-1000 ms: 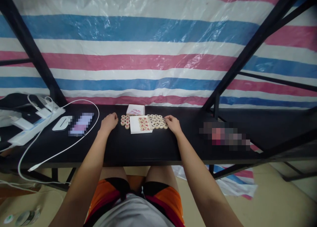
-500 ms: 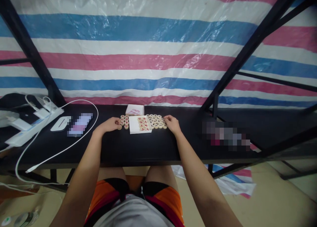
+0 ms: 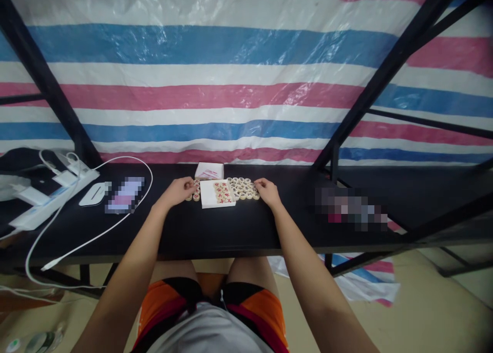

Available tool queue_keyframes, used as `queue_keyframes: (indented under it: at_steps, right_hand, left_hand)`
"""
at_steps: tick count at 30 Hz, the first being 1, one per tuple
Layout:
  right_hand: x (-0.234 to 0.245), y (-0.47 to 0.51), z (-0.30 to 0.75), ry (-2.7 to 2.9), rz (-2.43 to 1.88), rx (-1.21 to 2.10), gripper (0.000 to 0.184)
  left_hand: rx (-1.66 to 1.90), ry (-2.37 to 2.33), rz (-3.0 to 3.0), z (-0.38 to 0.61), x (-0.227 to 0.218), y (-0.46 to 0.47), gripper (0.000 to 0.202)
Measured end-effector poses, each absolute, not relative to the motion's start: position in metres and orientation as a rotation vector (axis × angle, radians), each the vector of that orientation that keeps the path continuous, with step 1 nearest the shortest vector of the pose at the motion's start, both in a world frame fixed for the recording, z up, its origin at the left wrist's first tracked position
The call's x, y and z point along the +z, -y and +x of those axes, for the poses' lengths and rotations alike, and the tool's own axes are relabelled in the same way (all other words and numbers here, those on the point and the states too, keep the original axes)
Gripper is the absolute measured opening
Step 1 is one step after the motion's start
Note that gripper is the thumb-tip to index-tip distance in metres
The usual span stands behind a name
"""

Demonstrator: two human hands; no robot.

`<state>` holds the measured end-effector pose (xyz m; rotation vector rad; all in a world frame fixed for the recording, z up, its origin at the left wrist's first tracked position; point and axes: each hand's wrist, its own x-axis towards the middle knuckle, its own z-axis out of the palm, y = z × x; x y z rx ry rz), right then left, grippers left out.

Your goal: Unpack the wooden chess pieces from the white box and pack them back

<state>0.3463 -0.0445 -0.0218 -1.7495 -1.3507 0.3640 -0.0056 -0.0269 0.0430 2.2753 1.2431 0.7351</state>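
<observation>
A shallow white box [image 3: 209,195] stands on the black desk, with red-marked Chinese chess pieces [image 3: 222,193] in its right part. More red-marked pieces [image 3: 196,190] lie to the box's left, partly covered by my left hand [image 3: 180,191]. Its fingers are closed in a pinch at a piece among them; the fingertips hide most of it. Several rows of dark-marked pieces [image 3: 242,190] lie against the box's right side. At their right end is my right hand [image 3: 268,192], its fingers curled together and touching the outermost pieces; whether it grips one is hidden.
Behind the box sits a white lid [image 3: 209,171]. On the left are a phone [image 3: 125,194], a white flat device [image 3: 94,194], a power strip [image 3: 54,199] and a looping white cable [image 3: 148,163]. A blurred item [image 3: 352,207] lies at right. Black metal posts [image 3: 348,122] slant up beside the desk.
My left hand has moved right, from beside the red-marked pieces to over them. My right hand stays in place at the dark-marked pieces.
</observation>
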Motion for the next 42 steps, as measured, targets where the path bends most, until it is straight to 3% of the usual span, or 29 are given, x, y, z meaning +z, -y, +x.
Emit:
queue_keyframes:
  at_steps: [7, 24, 42]
  right_hand:
    - [-0.023, 0.044, 0.346, 1.35, -1.731, 0.348, 0.023]
    - [-0.025, 0.043, 0.347, 1.363, -1.743, 0.346, 0.024]
    - [-0.02, 0.045, 0.345, 1.354, -1.762, 0.36, 0.023]
  left_hand:
    - [0.665, -0.919, 2.752, 0.051, 0.021, 0.043, 0.03]
    - [0.449, -0.88, 2.905, 0.062, 0.017, 0.058, 0.046]
    - [0.442, -0.983, 2.924, 0.063, 0.01, 0.053, 0.048]
